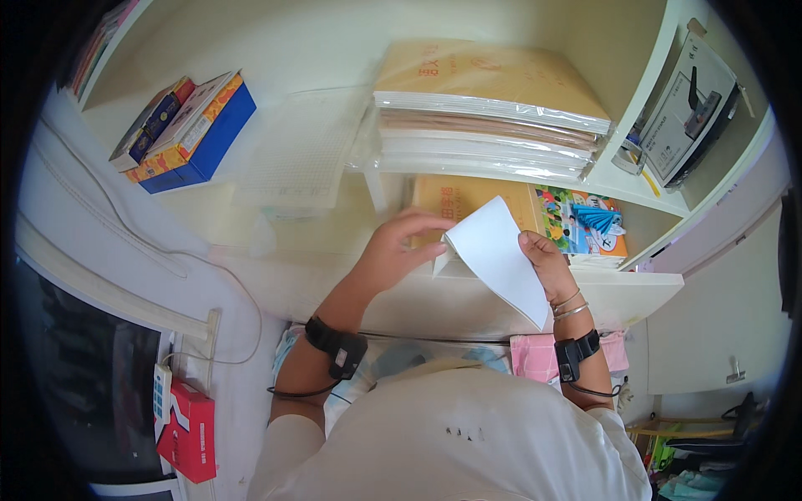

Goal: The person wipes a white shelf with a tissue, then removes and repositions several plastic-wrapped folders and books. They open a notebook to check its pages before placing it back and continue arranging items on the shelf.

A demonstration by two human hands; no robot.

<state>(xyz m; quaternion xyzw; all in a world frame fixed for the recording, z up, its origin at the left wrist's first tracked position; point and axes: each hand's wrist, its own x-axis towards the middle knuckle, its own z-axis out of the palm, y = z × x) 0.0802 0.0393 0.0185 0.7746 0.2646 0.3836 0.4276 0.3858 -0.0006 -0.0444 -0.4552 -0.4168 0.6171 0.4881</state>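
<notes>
A sheet of white paper (501,257), bent or folded over, is held up in front of me above the edge of a white shelf. My right hand (546,260) pinches its right edge between thumb and fingers. At the paper's left corner is my left hand (407,247), its thumb and fingers apart on either side of a folded part; whether it grips the paper cannot be told. Behind the paper lie a tan exercise book (463,194) and a colourful book (564,216) with a blue pleated paper piece (598,219) on top.
Plastic-wrapped exercise books (489,81) are stacked on the upper shelf, beside thin grid paper (301,150). Boxes (194,138) stand at the left. A stapler box (689,113) leans in the right compartment. A cable (244,282) runs down the left, near a red box (191,432).
</notes>
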